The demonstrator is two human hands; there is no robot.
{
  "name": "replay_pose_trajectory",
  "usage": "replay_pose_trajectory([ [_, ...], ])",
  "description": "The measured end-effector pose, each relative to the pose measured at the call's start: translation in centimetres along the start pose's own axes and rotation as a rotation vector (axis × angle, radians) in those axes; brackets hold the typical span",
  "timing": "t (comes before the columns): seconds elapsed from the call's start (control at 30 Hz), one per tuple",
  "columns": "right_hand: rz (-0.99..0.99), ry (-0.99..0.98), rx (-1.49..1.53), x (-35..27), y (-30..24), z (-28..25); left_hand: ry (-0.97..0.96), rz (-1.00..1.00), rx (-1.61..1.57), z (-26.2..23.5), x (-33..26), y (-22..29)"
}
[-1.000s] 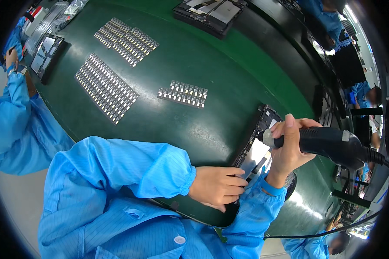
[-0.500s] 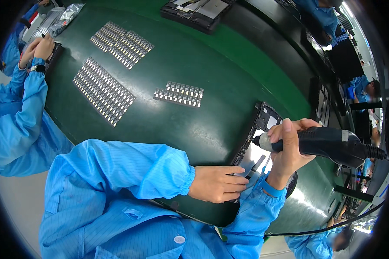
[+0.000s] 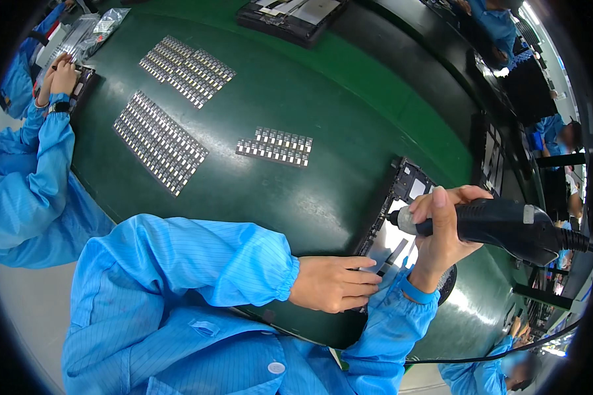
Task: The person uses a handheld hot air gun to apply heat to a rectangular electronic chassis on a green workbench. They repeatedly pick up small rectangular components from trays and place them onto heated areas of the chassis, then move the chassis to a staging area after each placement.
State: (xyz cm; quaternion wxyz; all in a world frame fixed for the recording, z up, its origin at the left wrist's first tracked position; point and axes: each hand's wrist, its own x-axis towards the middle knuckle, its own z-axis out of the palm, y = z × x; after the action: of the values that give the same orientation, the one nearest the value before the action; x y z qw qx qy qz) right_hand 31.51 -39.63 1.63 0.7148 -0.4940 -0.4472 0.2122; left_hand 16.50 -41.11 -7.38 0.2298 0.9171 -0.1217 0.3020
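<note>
Right hand (image 3: 441, 227): fingers and thumb closed round the grey front collar of a black power screwdriver (image 3: 501, 224), thumb uppermost. The tool lay nearly level, its ribbed cord end to the right and its bit to the left. The bit pointed at the left long edge of an opened flat device (image 3: 389, 242); whether it touched a screw could not be told. A blue band (image 3: 417, 291) circled the right wrist.

Left hand (image 3: 336, 283): not clasped round anything; fingers extended, close together, fingertips resting on the near end of the device. The thumb was hidden.

Device position: right of centre on the green table (image 3: 257, 210), slanting from near left to far right, black frame with a bright silver inner plate. The right hand and sleeve covered part of its right side. A round dark object (image 3: 448, 283) showed just beyond the right wrist, partly hidden.

Surroundings: three groups of small dark parts with pale patches sat in rows: one far left (image 3: 188, 71), one nearer on the left (image 3: 161, 143), one nearer the middle (image 3: 275, 146). A stack of similar black frames (image 3: 290, 23) stood at the far side. At far left, a co-worker's hands (image 3: 60, 78) were at another device (image 3: 85, 85), near clear plastic bags (image 3: 102, 29).
</note>
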Motion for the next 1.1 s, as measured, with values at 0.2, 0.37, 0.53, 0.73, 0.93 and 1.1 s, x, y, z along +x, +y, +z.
replay_pose_trajectory([
  [0.2, -0.034, -0.028, 0.038, 0.2, -0.3, 0.0, 0.004, -0.001, -0.007, 0.1, 0.0, 0.0],
  [0.37, -0.004, -0.026, 0.004, 0.0, -0.3, 0.2, 0.002, 0.003, 0.005, 0.0, 0.0, 0.0],
  [0.53, -0.005, -0.051, 0.021, -0.3, -0.2, 0.3, -0.004, 0.009, 0.014, 0.0, 0.0, 0.0],
  [0.73, 0.034, -0.052, 0.005, -0.5, -0.5, 0.0, 0.007, 0.012, 0.01, 0.5, 0.1, 0.2],
  [0.93, -0.029, 0.091, 0.042, -1.0, -2.8, -2.5, 0.02, -0.025, 0.168, -0.8, 0.3, -2.3],
  [1.1, -0.034, 0.139, 0.001, -3.2, -2.7, -5.0, -0.043, -0.29, 0.421, -5.7, 4.0, -13.7],
])
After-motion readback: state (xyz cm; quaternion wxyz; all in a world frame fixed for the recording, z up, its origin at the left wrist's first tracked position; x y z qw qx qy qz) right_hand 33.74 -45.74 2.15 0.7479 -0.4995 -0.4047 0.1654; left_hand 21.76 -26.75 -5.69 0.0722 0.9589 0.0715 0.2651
